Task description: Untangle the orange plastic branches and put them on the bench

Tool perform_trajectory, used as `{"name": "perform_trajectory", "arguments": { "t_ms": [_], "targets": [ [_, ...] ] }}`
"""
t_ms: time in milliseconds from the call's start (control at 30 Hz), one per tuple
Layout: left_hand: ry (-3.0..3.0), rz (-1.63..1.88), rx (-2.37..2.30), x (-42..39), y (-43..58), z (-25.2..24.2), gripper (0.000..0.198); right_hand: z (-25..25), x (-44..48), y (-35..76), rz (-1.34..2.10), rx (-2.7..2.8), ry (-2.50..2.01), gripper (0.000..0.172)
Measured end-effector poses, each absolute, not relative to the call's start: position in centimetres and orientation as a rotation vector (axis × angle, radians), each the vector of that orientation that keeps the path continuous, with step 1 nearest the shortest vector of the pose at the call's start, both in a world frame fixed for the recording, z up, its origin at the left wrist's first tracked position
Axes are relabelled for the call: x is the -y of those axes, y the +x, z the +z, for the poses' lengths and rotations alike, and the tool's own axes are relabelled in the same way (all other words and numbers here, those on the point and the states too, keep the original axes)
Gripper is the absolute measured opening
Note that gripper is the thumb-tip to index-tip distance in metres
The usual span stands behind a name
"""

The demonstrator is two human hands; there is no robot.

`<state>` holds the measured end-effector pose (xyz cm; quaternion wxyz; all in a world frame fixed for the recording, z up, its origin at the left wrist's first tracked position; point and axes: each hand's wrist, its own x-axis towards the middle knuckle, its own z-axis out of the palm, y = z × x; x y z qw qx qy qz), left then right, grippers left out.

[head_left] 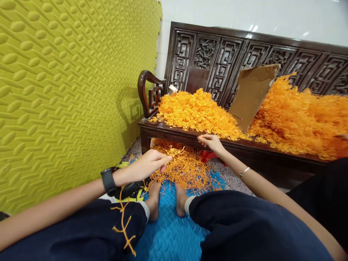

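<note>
Orange piece (pixel 175 152) pinched by left fingers (pixel 164 160); right fingers (pixel 206 139) narrow, contents I cannot tell.

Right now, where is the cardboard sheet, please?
In the head view, right of centre, the cardboard sheet stands tilted between two orange heaps on the carved wooden bench.

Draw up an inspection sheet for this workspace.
Surface: dark wooden bench.
Work items: left heap and right heap of small orange pieces on the bench, cardboard between them.
Clutter: orange branched strands strewn on the floor; red object partly hidden below the bench.
Left hand: seems to pinch a branched piece.
Right hand: fingertips together near the bench edge; any hold unclear.
Cables: nothing seen.
Surroundings: textured yellow mat upright at left, blue mat underfoot.
</note>
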<state>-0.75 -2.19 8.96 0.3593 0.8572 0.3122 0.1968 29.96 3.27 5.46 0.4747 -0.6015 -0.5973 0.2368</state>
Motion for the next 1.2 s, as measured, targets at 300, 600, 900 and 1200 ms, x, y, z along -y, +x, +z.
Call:
{"name": "perform_trajectory", "arguments": {
  "t_ms": [300,600,900,1200],
  "targets": [
    [2.241,0.480,-0.864,2.0,-0.7,9.0,0.046,8.1,-15.6,23.2,0.031,1.794,-1.431,0.031],
    [2.278,0.475,-0.999,1.5,-0.9,8.1,0.047,7.3,-23.3,17.2,-0.119,2.105,-1.544,0.019],
    [2.347,0.489,-0.890,2.0,0.2,8.6,0.048,6.6,-22.7,16.7,-0.107,2.148,-1.602,0.025],
    [2.307,0.544,-0.979,1.0,-2.4,7.5,0.048,10.4,-18.8,17.3,0.316,2.177,-1.373,0.033]
  ]
}}
